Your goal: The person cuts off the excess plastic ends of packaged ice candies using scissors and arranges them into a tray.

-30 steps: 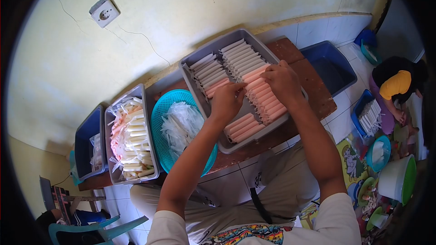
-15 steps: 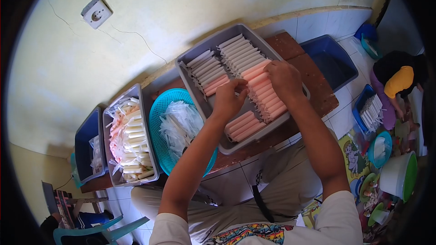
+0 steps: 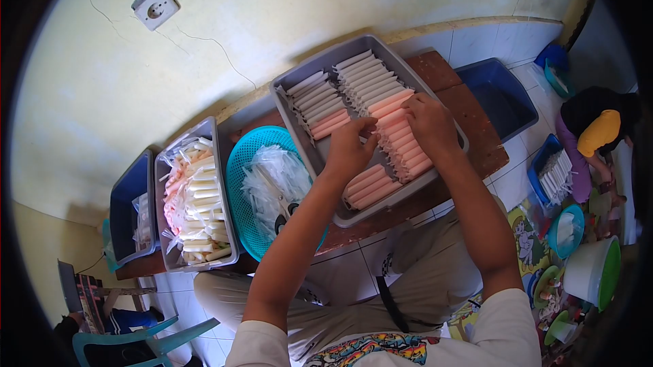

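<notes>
A grey tray holds rows of slim plastic-wrapped sticks that look like ice pops. Whitish sticks fill the far part of the rows, and pink sticks the nearer part. My right hand is closed at the right end of an upper pink stick in the right-hand row. At the left ends of the same row is my left hand, thumb and fingertips bent together in a pinch. The fingers partly hide what they hold. More pink sticks lie at the tray's near edge.
Left of the tray stand a turquoise basket with clear plastic and scissors, a grey bin of wrapped sticks and a blue bin. Another blue bin is beyond the brown bench. A person sits at right.
The camera view has shifted slightly, moving the tray a little right in the picture. Both hands stay at the same pink row, with the left fingertips slightly closer together.
</notes>
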The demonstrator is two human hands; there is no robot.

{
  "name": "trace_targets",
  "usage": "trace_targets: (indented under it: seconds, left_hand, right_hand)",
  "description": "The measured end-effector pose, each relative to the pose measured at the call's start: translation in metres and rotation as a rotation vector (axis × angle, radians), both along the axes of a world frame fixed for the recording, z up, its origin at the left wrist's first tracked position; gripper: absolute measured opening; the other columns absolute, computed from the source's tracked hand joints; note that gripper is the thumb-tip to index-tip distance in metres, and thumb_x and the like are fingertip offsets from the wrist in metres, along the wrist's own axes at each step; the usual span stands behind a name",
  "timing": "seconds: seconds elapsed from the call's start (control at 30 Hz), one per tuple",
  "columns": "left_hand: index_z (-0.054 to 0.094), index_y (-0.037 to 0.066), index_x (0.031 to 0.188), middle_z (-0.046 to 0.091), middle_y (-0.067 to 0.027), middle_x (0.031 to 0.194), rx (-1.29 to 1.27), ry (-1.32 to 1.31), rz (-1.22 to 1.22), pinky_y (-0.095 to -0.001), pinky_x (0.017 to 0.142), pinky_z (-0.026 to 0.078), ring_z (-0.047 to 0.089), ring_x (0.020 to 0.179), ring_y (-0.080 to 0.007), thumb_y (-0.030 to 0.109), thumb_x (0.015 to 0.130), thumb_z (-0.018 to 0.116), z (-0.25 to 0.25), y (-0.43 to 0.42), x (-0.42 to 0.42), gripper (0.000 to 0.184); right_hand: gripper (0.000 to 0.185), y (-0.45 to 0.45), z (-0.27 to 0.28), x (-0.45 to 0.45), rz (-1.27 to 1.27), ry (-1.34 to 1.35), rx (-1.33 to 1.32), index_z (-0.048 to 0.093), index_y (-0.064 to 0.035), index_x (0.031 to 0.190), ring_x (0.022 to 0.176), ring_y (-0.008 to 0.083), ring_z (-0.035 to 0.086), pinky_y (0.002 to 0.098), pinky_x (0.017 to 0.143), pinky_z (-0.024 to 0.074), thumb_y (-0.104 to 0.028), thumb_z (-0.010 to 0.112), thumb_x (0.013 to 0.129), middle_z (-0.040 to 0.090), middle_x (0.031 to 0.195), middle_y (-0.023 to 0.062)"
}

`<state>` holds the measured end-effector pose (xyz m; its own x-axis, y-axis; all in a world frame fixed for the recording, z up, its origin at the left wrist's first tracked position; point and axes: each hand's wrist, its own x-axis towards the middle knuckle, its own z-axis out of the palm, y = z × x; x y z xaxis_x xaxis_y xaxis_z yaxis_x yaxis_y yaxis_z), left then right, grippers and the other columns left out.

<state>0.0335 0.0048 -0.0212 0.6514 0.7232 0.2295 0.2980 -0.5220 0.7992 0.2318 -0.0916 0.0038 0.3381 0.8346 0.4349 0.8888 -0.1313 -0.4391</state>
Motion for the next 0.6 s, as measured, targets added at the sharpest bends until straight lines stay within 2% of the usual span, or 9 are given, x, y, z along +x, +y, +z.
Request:
trace_targets:
  seconds: [0.07,0.43,0.6]
  left_hand:
    - [0.076,0.000,0.127,0.081,-0.0138,0.112,0.004,-0.008,-0.002,-0.0330,0.084,0.062,0.078,0.099,-0.0203,0.010,0.093,0.082,-0.0011,0.0001,0.0004,0.036]
    - [0.072,-0.002,0.135,0.075,-0.0174,0.123,0.010,0.068,-0.120,-0.0336,0.083,0.064,0.076,0.105,-0.0229,0.011,0.094,0.081,-0.0013,0.0007,-0.0008,0.044]
    - [0.072,-0.001,0.136,0.075,-0.0171,0.120,0.045,0.044,-0.137,-0.0341,0.082,0.064,0.076,0.103,-0.0243,0.013,0.092,0.083,-0.0025,-0.0011,-0.0013,0.047]
  right_hand:
    - [0.019,-0.0002,-0.0002,-0.0013,0.010,0.028,-0.002,0.080,-0.0053,0.107,0.101,0.0388,0.073,0.0487,0.090,0.0597,-0.010,0.067,0.094,0.075,0.111,0.0142]
    - [0.020,-0.0046,0.0037,-0.0073,-0.036,0.012,-0.080,0.079,-0.0056,0.111,0.104,0.0369,0.074,0.0478,0.092,0.0599,-0.016,0.071,0.096,0.073,0.117,0.0126]
    - [0.021,-0.0060,0.0043,-0.0094,-0.040,-0.006,-0.071,0.078,-0.0054,0.113,0.105,0.0370,0.074,0.0476,0.094,0.0596,-0.016,0.071,0.096,0.073,0.119,0.0133]
